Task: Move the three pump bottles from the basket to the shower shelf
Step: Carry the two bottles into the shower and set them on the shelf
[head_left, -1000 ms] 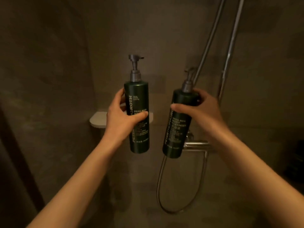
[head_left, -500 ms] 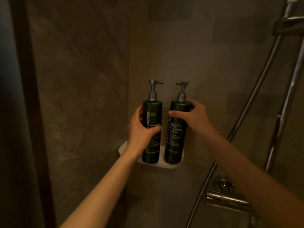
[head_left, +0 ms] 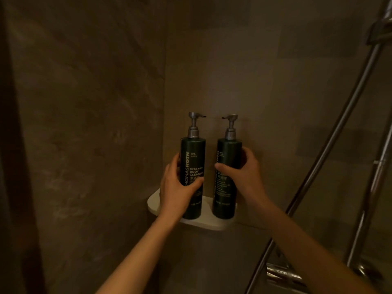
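Two dark green pump bottles with grey pumps stand upright on the small white corner shower shelf (head_left: 209, 224). My left hand (head_left: 176, 187) is wrapped around the left pump bottle (head_left: 193, 153), whose label reads "body cleanser". My right hand (head_left: 241, 175) grips the right pump bottle (head_left: 228, 151) at mid-height. The two bottles stand a little apart, their spouts pointing at each other. No third bottle and no basket are in view.
Brown stone-look shower walls meet in the corner behind the shelf. A chrome shower hose (head_left: 331, 149) and riser bar (head_left: 375, 181) run down the right side to the mixer valve (head_left: 284, 274) at the lower right. A dark door edge (head_left: 12, 166) borders the left.
Both hands carried the bottles from mid-air to the corner shelf and set them on it. Since half a second ago the bottles stand further apart and my right hand has slid lower.
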